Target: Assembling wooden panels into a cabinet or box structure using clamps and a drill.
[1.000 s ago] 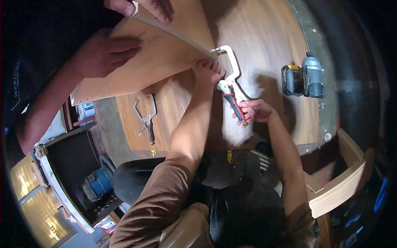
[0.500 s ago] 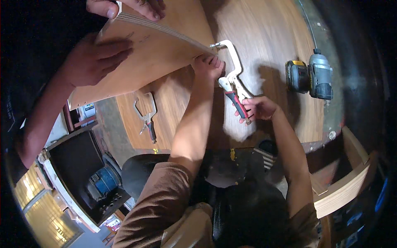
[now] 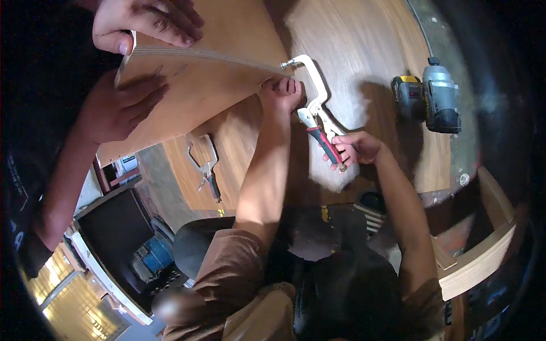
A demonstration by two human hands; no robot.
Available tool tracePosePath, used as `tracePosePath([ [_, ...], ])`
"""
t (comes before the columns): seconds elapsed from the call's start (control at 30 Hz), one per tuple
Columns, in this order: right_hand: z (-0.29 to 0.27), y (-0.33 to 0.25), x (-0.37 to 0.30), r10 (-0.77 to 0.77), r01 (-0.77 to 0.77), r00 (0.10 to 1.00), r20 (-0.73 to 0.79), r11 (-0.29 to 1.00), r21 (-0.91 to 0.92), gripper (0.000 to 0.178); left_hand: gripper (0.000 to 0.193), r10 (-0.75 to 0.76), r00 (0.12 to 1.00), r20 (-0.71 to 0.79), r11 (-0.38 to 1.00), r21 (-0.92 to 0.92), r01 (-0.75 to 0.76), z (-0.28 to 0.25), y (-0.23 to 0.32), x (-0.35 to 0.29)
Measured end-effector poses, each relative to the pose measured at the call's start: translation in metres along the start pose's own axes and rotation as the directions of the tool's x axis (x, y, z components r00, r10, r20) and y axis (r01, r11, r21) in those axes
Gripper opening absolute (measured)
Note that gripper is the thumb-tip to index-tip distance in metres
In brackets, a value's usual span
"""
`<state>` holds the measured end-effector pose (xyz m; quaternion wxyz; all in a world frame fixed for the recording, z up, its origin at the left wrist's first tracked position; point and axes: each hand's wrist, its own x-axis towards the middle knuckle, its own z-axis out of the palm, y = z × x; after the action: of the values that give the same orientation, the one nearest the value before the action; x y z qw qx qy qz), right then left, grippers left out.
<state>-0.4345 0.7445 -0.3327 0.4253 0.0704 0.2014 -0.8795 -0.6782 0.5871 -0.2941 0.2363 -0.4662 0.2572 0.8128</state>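
My left hand (image 3: 281,95) is closed on the near right corner of a plywood panel (image 3: 193,85), its fingers curled at the edge. In my right hand (image 3: 359,149) are the handles of a locking C-clamp (image 3: 316,85), with pale metal jaws and a red-and-black grip. One clamp tip is right by the panel's corner, just beyond my left fingers; whether it touches is unclear. A co-worker's two hands, one on top (image 3: 145,25) and one against the side (image 3: 128,105), hold the panel's left end.
A second locking clamp (image 3: 206,165) lies on the wood-grain tabletop (image 3: 358,34). At the right are a grey cordless power tool (image 3: 441,99) and a black-and-yellow battery (image 3: 408,96). A wooden frame (image 3: 480,261) stands lower right, a blue motor (image 3: 153,256) lower left.
The panel's left end and the co-worker's hands have shifted left in the picture, and the view has moved slightly. My hands keep the same hold on panel and clamp.
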Motion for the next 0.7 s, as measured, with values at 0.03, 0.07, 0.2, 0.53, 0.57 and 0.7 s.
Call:
tracePosePath([
  [0.03, 0.0, 0.001, 0.0, 0.003, -0.003, 1.0, 0.0, 1.0, 0.002, 0.06, 0.033, 0.003, 1.0, -0.002, 1.0, 0.004, -0.003, -0.002, 0.001, 0.0],
  [0.07, -0.001, 0.0, 0.0, 0.007, -0.007, 1.0, -0.001, 1.0, 0.003, 0.061, 0.038, 0.005, 1.0, 0.0, 1.0, -0.008, -0.005, -0.002, 0.0, -0.001],
  [0.2, -0.012, 0.004, 0.003, 0.021, -0.021, 1.0, 0.015, 1.0, 0.005, 0.056, 0.051, 0.014, 0.996, 0.093, 1.0, 0.025, -0.017, -0.006, -0.003, -0.003],
  [0.53, -0.008, 0.0, 0.005, 0.006, -0.006, 1.0, -0.005, 1.0, 0.005, 0.059, 0.039, 0.047, 0.993, 0.111, 0.999, 0.014, -0.049, -0.006, -0.004, -0.01],
  [0.57, -0.009, 0.0, 0.003, 0.003, -0.003, 1.0, -0.015, 1.0, 0.016, 0.058, 0.039, 0.042, 0.994, 0.101, 0.999, -0.006, -0.042, -0.005, -0.008, -0.013],
  [0.7, -0.007, 0.005, 0.004, -0.016, 0.015, 1.0, 0.007, 0.998, 0.065, 0.055, 0.046, 0.048, 0.989, 0.139, 0.999, 0.005, -0.049, -0.005, -0.013, -0.024],
])
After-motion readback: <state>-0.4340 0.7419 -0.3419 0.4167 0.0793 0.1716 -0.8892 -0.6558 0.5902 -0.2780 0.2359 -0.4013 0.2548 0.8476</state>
